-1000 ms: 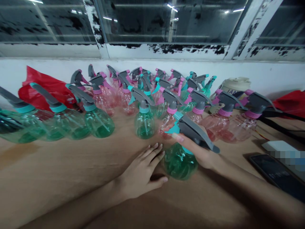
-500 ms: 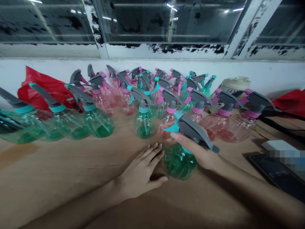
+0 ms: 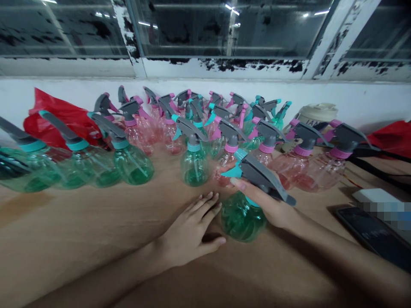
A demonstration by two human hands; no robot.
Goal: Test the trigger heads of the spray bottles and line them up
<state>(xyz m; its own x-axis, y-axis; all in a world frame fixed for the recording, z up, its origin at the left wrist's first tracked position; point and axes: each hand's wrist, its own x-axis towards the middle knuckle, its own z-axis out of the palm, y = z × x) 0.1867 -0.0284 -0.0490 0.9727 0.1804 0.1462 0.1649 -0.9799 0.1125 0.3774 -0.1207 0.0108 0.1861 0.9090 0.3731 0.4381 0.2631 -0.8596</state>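
Right hand (image 3: pixel 272 205) gripping neck of green spray bottle (image 3: pixel 242 218): translucent round body, teal collar, grey trigger head. Left hand (image 3: pixel 189 233) lying flat, fingers spread, touching bottle's side on table (image 3: pixel 96 231).

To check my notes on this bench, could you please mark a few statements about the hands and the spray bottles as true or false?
1. The right hand grips the green transparent plastic spray bottle below its grey trigger head. True.
2. The left hand holds a pink bottle. False: it lies open and flat on the brown wooden table, beside the green bottle.
3. A dark flat phone lies on the table at the right. True.
4. The bag by the wall at the left is blue. False: the crumpled plastic bag there is red.
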